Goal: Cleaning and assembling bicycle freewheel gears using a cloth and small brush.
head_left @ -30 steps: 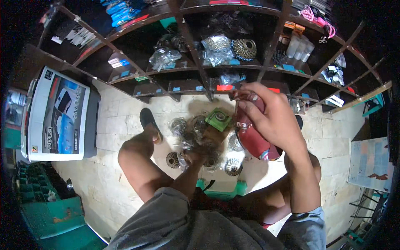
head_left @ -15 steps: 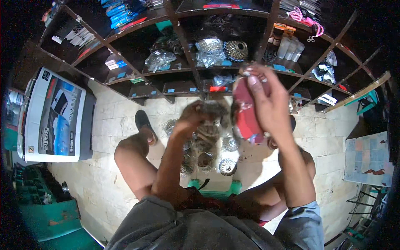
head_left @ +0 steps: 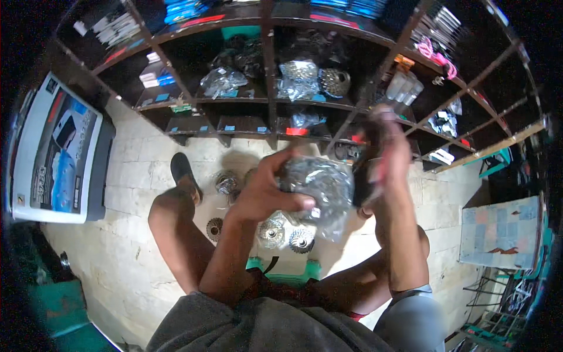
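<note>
In front of me, my left hand (head_left: 263, 190) is closed around a clear plastic bag (head_left: 325, 196) with something silvery inside, possibly a sprocket cassette. My right hand (head_left: 397, 155), smeared by motion, grips a dark and red object (head_left: 366, 161) close to the bag's right side; its kind is too blurred to make out. Below the bag, bicycle cassettes lie on the tiled floor: a silver one (head_left: 271, 232), a darker one (head_left: 301, 240) and one by my left leg (head_left: 214, 229). Another wrapped piece (head_left: 226, 182) rests farther off, and my left forearm hides part of the group.
A dark wooden shelf (head_left: 267, 76) with many compartments stands ahead, holding bagged parts and another cassette (head_left: 335, 82). A boxy container (head_left: 58, 152) stands at left. The green stool's edge (head_left: 296, 268) shows between my legs; a patterned panel (head_left: 499, 232) is at right.
The bag in my left hand has come up and right, nearer to me. My right hand has turned the red object so its dark side shows. The view has shifted slightly.
</note>
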The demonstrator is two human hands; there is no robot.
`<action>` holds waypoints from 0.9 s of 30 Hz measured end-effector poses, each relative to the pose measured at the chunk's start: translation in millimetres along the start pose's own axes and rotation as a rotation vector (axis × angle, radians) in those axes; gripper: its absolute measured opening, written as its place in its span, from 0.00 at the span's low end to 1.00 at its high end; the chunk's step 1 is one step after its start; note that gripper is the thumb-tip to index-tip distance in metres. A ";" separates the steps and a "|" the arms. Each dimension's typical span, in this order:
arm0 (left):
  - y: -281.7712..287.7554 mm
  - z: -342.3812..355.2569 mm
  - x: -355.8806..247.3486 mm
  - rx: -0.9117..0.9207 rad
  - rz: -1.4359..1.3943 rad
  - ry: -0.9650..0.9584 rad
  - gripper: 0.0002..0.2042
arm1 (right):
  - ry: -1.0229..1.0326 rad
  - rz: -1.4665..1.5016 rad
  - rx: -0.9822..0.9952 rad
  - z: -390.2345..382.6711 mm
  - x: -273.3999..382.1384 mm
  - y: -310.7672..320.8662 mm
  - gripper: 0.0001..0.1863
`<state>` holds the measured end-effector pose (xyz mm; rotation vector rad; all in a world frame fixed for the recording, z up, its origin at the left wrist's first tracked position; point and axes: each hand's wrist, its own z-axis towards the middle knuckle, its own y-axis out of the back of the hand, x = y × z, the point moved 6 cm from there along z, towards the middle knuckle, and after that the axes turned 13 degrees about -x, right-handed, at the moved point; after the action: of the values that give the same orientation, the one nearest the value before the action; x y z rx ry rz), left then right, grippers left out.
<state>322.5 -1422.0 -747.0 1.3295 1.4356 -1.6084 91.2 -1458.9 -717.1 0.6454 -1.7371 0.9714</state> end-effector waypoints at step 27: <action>-25.8 18.8 55.8 -0.048 -0.876 0.419 0.36 | 0.353 -0.600 0.235 -23.0 -31.0 -19.8 0.14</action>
<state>276.0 -1423.9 -791.3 1.0993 2.5418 -1.8255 129.4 -1450.6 -735.9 1.0065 -1.0334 0.8011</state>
